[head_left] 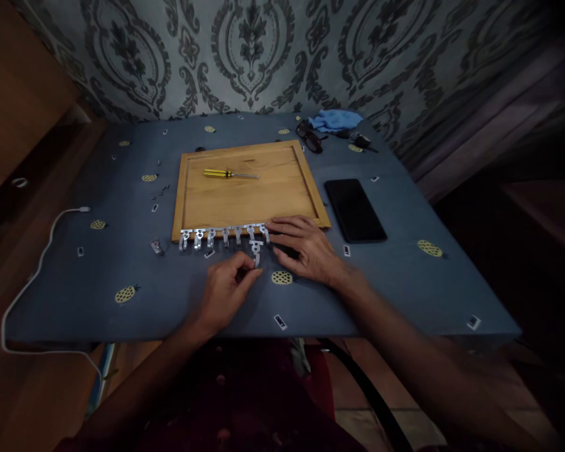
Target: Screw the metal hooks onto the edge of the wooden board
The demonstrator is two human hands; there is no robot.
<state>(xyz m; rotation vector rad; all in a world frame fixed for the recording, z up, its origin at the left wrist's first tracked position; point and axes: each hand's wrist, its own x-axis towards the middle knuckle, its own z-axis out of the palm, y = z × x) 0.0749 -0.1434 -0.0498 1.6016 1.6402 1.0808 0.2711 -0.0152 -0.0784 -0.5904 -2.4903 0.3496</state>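
Note:
My left hand [228,285] pinches a silver metal hook [257,250] between thumb and forefinger, just in front of the wooden framed board [240,202]. Several similar metal hooks [211,237] line the board's near edge, joined or set closely side by side. My right hand [308,248] lies with fingers stretched toward the right end of this row, its fingertips by the last hook [264,232]. Whether they press on that hook is hard to make out. A screwdriver [230,174] with a yellow and black handle rests on the board.
Left of the board are a loose metal piece [157,247] and several small screws [162,189]. A black phone or tablet [355,210] lies to the right. Glasses [309,137] and a blue cloth [335,119] are behind it. A white cable [44,254] crosses the table's left side.

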